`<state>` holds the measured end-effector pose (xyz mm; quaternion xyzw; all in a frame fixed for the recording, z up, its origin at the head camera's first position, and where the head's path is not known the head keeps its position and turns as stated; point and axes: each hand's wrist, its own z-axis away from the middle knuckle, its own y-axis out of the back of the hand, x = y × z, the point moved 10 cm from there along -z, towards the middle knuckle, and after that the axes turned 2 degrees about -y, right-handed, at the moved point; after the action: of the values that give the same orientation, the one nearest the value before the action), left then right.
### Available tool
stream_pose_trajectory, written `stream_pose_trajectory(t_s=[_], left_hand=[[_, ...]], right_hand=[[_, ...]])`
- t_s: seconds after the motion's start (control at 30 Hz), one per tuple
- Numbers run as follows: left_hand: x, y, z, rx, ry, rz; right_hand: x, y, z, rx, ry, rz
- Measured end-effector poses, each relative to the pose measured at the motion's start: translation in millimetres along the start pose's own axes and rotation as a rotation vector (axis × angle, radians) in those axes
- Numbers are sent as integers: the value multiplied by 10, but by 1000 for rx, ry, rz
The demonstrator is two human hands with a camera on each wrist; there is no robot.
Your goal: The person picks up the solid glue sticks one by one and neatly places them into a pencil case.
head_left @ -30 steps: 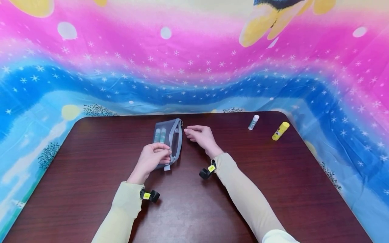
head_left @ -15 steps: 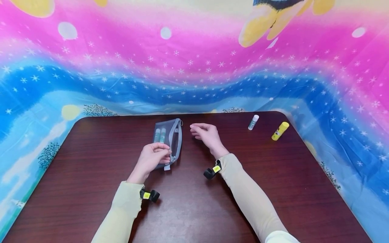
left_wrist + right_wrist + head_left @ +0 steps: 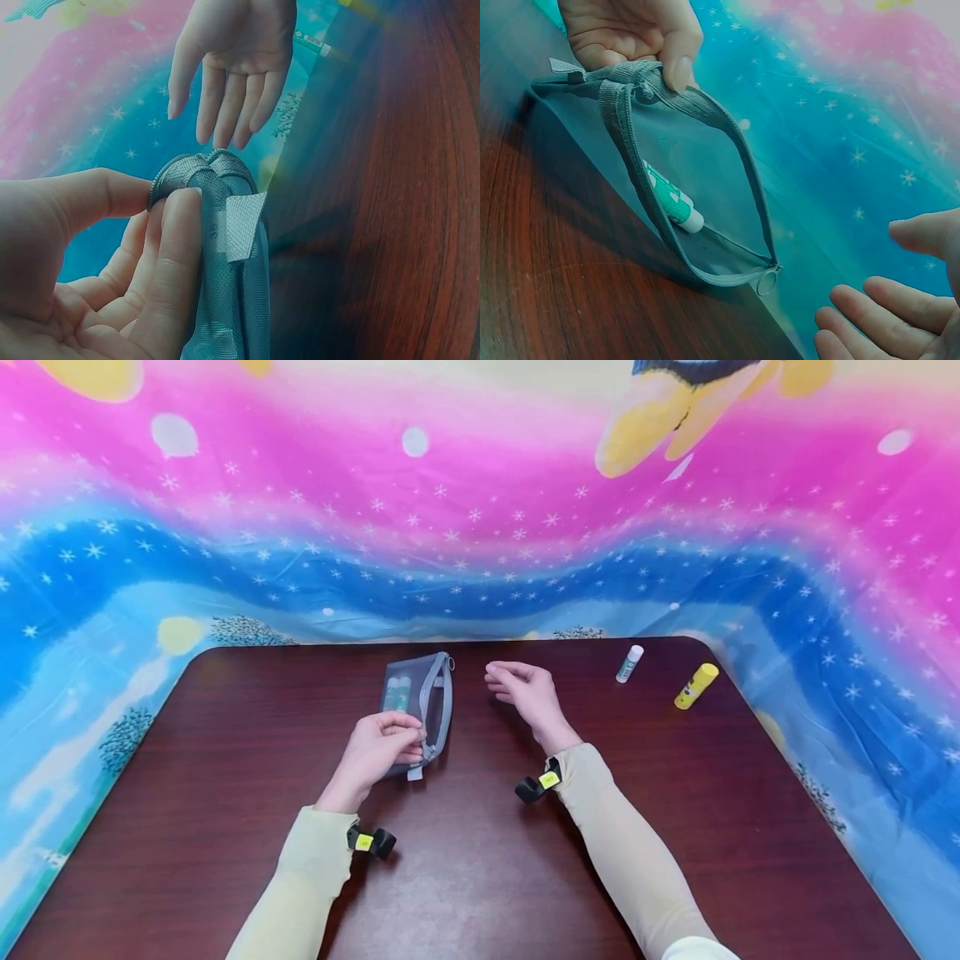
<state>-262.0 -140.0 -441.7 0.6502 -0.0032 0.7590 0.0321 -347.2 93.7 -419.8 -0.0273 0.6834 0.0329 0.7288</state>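
A grey mesh zipper pouch (image 3: 447, 714) lies toward the back of the table, its zipped mouth spread apart and facing right. My left hand (image 3: 372, 752) pinches the near end of that mouth between thumb and fingers, beside a small fabric tag (image 3: 246, 226). Through the mesh show two green-and-white glue sticks (image 3: 397, 693); in the right wrist view one glue stick (image 3: 673, 201) is seen inside through the opening. Right of the pouch hovers my right hand (image 3: 531, 700), holding nothing, fingers loosely extended. A metal zipper ring (image 3: 767, 282) hangs at the pouch's far corner.
On the right of the dark wooden table (image 3: 465, 877) stand a white glue stick (image 3: 629, 664) with a green label and a larger yellow glue stick (image 3: 696, 686). A colourful printed cloth (image 3: 480, 527) hangs behind the table's back and side edges.
My right hand has drawn away from the pouch, moving right. The left hand keeps its pinch and the pouch stays in place.
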Motion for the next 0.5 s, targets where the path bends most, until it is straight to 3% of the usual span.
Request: stream_pose_trajectory(t_s=[0.5], left_hand=[[-22,3,-8,1,4,-6]], right_hand=[[-186,222,49,27,50,-3]])
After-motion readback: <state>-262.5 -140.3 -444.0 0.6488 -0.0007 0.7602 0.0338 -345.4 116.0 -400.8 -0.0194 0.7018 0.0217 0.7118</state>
